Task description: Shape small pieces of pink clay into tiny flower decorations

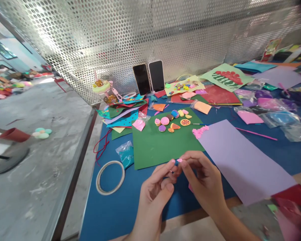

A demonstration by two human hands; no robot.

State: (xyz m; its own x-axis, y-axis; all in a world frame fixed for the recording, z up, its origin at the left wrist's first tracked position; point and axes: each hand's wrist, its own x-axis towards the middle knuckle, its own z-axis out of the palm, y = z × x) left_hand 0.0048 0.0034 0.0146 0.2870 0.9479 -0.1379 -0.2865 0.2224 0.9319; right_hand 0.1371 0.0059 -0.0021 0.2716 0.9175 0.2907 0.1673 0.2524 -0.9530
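My right hand (204,182) pinches a small bit of pink clay (180,160) between thumb and index finger. My left hand (158,190) is just beside it, index fingertip near the clay, the other fingers curled and the thumb apart. Another pink patch shows partly hidden under my right palm. Ahead lies a green sheet (163,147) bearing small clay food shapes, among them a pink disc (165,121), a purple disc (162,128), a round pizza shape (185,122) and an orange wedge (175,126). Crumbly pink clay (200,132) rests at a lilac sheet's (243,157) corner.
A tape roll (97,182) and a teal clay packet (126,155) lie left. Two phones (156,76) lean against the perforated metal panel (110,36). Stacked papers (125,113), a watermelon picture (227,77) and clay packets (249,116) spread across the blue table (110,214).
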